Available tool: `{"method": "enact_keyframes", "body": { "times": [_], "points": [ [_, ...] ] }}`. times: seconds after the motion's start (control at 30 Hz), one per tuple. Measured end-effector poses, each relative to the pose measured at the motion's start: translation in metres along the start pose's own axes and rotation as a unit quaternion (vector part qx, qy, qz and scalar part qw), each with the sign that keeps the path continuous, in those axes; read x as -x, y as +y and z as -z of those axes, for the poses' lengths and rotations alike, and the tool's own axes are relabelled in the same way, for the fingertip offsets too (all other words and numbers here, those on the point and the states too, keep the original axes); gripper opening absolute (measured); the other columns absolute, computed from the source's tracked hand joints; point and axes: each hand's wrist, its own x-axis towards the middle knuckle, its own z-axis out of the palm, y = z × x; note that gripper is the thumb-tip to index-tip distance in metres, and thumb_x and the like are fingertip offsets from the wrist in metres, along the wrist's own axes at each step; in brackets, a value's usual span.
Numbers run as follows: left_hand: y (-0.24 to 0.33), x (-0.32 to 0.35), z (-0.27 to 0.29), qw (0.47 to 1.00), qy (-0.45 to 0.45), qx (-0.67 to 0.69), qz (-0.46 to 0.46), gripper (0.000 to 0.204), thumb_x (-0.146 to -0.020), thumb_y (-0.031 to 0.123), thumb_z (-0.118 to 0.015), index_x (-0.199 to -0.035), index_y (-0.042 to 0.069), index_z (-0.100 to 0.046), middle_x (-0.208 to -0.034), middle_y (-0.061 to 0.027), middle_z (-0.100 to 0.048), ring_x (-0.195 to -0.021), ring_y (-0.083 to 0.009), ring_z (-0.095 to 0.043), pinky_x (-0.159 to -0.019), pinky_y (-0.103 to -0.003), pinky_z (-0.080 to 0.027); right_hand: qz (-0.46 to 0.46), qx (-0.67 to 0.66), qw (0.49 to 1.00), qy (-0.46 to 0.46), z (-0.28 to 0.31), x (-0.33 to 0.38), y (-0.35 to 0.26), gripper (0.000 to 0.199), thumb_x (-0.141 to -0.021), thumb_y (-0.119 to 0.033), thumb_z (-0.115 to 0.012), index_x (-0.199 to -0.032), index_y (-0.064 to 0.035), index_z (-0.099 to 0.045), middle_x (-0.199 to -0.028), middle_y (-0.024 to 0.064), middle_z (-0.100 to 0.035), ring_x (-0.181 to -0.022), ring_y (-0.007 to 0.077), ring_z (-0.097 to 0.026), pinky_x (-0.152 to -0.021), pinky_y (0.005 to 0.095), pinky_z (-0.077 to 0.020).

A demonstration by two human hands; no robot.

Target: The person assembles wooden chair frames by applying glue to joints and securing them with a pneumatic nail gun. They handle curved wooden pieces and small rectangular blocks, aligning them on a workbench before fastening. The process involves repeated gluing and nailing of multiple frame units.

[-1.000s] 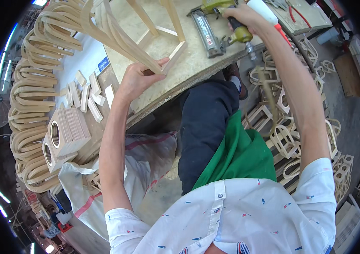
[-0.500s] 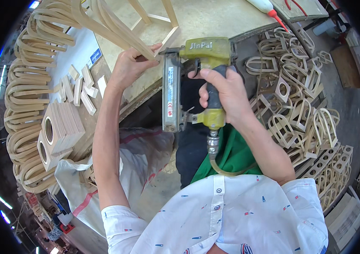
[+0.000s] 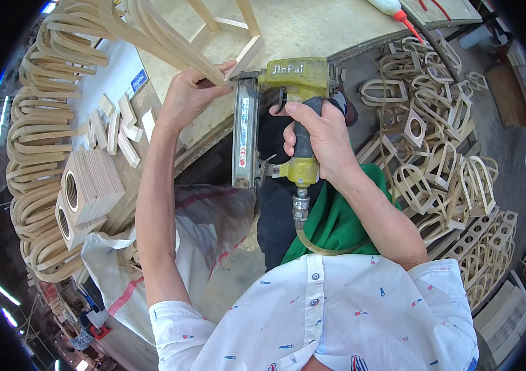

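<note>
Right hand (image 3: 319,139): closed tightly round the grip of the yellow nail gun (image 3: 278,117); the forefinger is laid at the trigger.
Left hand (image 3: 192,93): closed on the bent wooden frame (image 3: 170,46), thumb on top, fingers wrapped under the curved strip at the bench edge.
Nail gun: held level over the lap, its nose set against the frame just beside the left hand; the long magazine is pointed down toward the body.
Air hose (image 3: 312,241): attached below the grip and looped across the green apron (image 3: 337,222).
Frame: rested on the workbench (image 3: 312,28) at its near edge, with straight rails joined behind the curve.
Bench surface: short wooden blocks (image 3: 120,127) are scattered to the left, near two square blocks with round holes (image 3: 86,191).
Left margin: bent wooden hoops (image 3: 34,142) are stacked in rows.
Floor, right: finished arched frames (image 3: 442,161) are piled loosely.
Upper right: a glue bottle with a red tip (image 3: 396,9) is laid on the bench.
</note>
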Motion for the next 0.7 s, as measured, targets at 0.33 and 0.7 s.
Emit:
{"method": "enact_keyframes", "body": {
  "times": [0.33,0.7],
  "points": [
    [0.0073,0.0013,-0.0002,0.999,-0.003,-0.031,0.014,0.015,-0.079,0.001,-0.072,-0.093,-0.002,-0.067,-0.121,-0.0016,-0.065,-0.082,-0.0044,-0.055,-0.073,-0.022,-0.047,0.004,0.001,1.0,0.012,-0.0005,0.0005,0.0039,0.021,-0.092,-0.013,-0.057,-0.103,0.004,-0.053,-0.094,0.0114,-0.063,-0.052,0.0113,-0.055,-0.044,0.0263,-0.0475],
    [0.0087,0.0013,0.0013,1.0,-0.006,-0.012,0.023,0.02,-0.078,0.002,-0.073,-0.098,0.0,-0.07,-0.117,0.0017,-0.066,-0.09,-0.0061,-0.057,-0.08,-0.024,-0.048,-0.001,-0.02,0.999,0.038,-0.0015,0.0045,0.0057,0.018,-0.092,-0.012,-0.058,-0.099,0.0039,-0.054,-0.089,0.0095,-0.063,-0.052,0.0116,-0.056,-0.044,0.0268,-0.0481]
  ]
}}
